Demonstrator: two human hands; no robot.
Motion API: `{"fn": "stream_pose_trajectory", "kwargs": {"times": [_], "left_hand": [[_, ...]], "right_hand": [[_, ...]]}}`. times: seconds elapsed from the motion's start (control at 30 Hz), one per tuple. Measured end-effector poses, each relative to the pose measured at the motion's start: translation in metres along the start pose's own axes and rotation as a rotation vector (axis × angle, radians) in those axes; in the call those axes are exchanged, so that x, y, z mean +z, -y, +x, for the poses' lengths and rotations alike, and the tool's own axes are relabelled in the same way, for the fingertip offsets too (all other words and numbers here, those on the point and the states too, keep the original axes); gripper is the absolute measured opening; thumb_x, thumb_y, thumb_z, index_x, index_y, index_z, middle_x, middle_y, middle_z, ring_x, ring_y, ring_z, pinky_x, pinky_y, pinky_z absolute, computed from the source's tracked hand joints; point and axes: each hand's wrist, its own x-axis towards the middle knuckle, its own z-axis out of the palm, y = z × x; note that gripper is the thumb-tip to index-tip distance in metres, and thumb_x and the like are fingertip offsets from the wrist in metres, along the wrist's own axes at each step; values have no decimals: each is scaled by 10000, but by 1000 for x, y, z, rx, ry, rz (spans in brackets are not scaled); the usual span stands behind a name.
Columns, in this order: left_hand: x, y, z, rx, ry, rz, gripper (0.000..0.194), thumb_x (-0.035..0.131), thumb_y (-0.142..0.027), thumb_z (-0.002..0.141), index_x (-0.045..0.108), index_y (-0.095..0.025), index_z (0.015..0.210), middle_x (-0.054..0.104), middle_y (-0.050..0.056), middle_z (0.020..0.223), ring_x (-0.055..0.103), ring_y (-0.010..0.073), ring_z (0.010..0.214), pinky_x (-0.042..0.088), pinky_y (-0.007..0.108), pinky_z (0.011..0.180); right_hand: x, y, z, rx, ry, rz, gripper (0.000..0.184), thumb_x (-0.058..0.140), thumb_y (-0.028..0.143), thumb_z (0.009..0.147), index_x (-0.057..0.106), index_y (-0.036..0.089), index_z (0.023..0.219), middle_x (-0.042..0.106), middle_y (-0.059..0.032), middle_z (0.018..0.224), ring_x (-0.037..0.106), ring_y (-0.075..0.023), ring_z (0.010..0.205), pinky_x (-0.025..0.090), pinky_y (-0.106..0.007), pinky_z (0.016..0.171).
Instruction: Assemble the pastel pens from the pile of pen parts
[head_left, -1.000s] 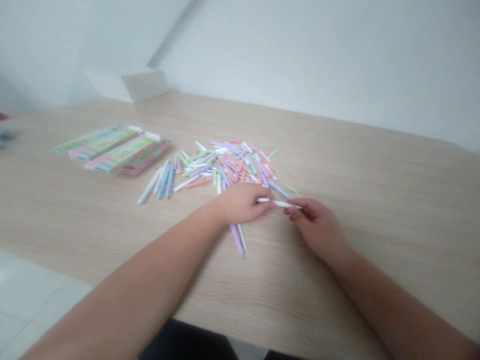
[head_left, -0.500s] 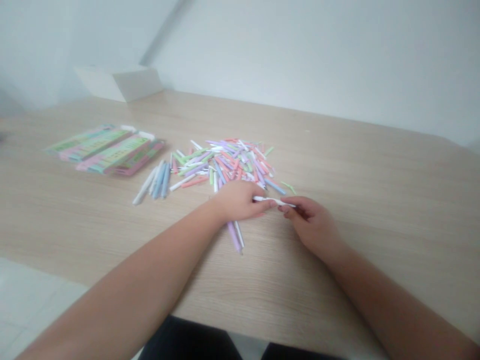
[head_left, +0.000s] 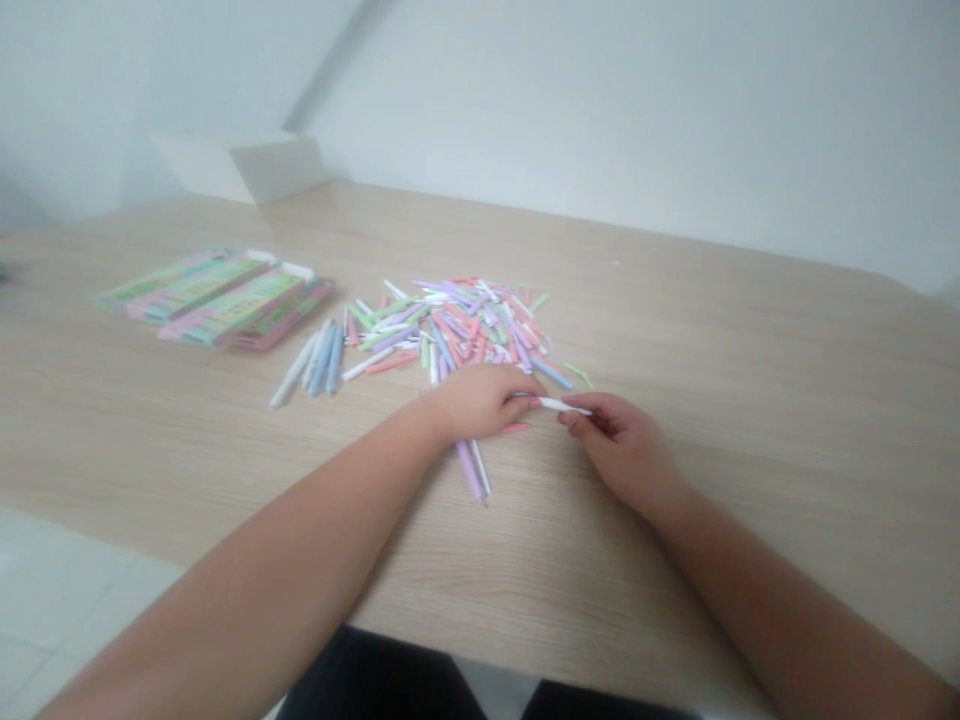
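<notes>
A slim white pen (head_left: 556, 404) is held level between my two hands, just above the table. My left hand (head_left: 484, 400) pinches its left end between thumb and fingers, which hide that end. On the other end, the thumb and fingers of my right hand (head_left: 619, 430) are closed. Under my left hand a purple pen (head_left: 471, 470) and a white one lie side by side, partly covered. A red piece (head_left: 515, 428) shows beneath the left fingers. Just beyond my hands spreads a heap of pastel pens and pen parts (head_left: 457, 325), too blurred to tell apart.
Several white and blue pens (head_left: 322, 360) lie in a row left of the heap. Flat pastel boxes (head_left: 229, 300) are further left. A white box (head_left: 240, 168) stands at the back by the wall. A thin green piece (head_left: 580, 375) lies right of the heap.
My left thumb and fingers have closed over the pen's left end, which showed before. My right hand has kept its grip almost in place.
</notes>
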Motion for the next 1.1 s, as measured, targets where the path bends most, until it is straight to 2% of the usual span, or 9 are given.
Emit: {"fn": "stream_pose_trajectory", "kwargs": {"times": [0.07, 0.23, 0.43, 0.5, 0.6, 0.73, 0.83, 0.93, 1.1], "left_hand": [[1, 0, 0, -20, -4, 0, 367, 424, -382, 1034, 708, -243, 1220, 732, 44, 1232, 653, 207, 1152, 471, 321, 1011], [3, 0, 1, -46, -35, 3, 365, 433, -386, 1027, 719, -235, 1196, 742, 42, 1198, 665, 211, 1118, 484, 323, 990], [4, 1, 1, -58, -54, 11, 358, 441, -393, 1020, 730, -230, 1153, 758, 43, 1131, 686, 213, 1046, 503, 325, 923], [4, 1, 1, -56, -63, 22, 349, 444, -382, 1017, 732, -223, 1136, 759, 44, 1110, 687, 211, 1022, 504, 325, 902], [4, 0, 2, -59, -68, 49, 341, 444, -373, 1017, 734, -214, 1099, 759, 46, 1075, 684, 210, 982, 502, 327, 871], [5, -1, 2, -64, -72, 54, 345, 441, -380, 1020, 735, -215, 1093, 759, 44, 1071, 681, 210, 974, 497, 327, 860], [4, -1, 1, -74, -73, 35, 341, 446, -374, 1019, 738, -217, 1100, 760, 42, 1066, 679, 204, 957, 496, 320, 858], [4, -3, 1, -80, -94, -7, 341, 454, -375, 1016, 744, -224, 1113, 760, 40, 1075, 678, 199, 960, 497, 314, 866], [7, -5, 5, -123, -207, -245, 352, 462, -410, 1019, 742, -241, 1147, 762, 15, 1077, 682, 187, 970, 501, 297, 885]], "right_hand": [[2, 1, -1, 6, -1, 19, 303, 708, 487, 893, 761, 264, 1092, 762, -32, 839, 692, -209, 714, 552, -349, 644], [-9, 19, -1, -132, -114, 156, 431, 669, 501, 938, 653, 266, 1299, 702, -112, 1328, 679, -260, 1202, 556, -438, 1014], [-83, 67, -16, -307, -287, -301, 369, 562, 477, 1006, 697, 262, 1274, 719, -106, 1269, 683, -298, 1176, 587, -496, 972], [-108, 62, -37, -264, -245, -397, 405, 563, 494, 994, 662, 319, 1345, 701, -88, 1313, 664, -326, 1216, 571, -516, 1010], [-124, 27, -87, -116, -98, -621, 568, 504, 513, 996, 463, 379, 1547, 565, -74, 1519, 544, -397, 1369, 493, -588, 1114], [-105, -27, -157, -43, 108, -853, 812, 491, 530, 981, 144, 296, 1677, 373, -137, 1652, 473, -448, 1415, 485, -653, 1098], [-85, -44, -177, -75, 136, -986, 873, 471, 545, 988, 23, 265, 1684, 276, -167, 1688, 325, -428, 1511, 368, -684, 1169], [-73, -44, -161, -132, 153, -1026, 860, 426, 529, 1015, -27, 226, 1680, 272, -183, 1687, 284, -407, 1534, 346, -676, 1177], [-56, -37, -90, -238, 308, -987, 851, 394, 541, 1040, -78, 223, 1673, 186, -176, 1711, 201, -356, 1568, 301, -612, 1220]]}}
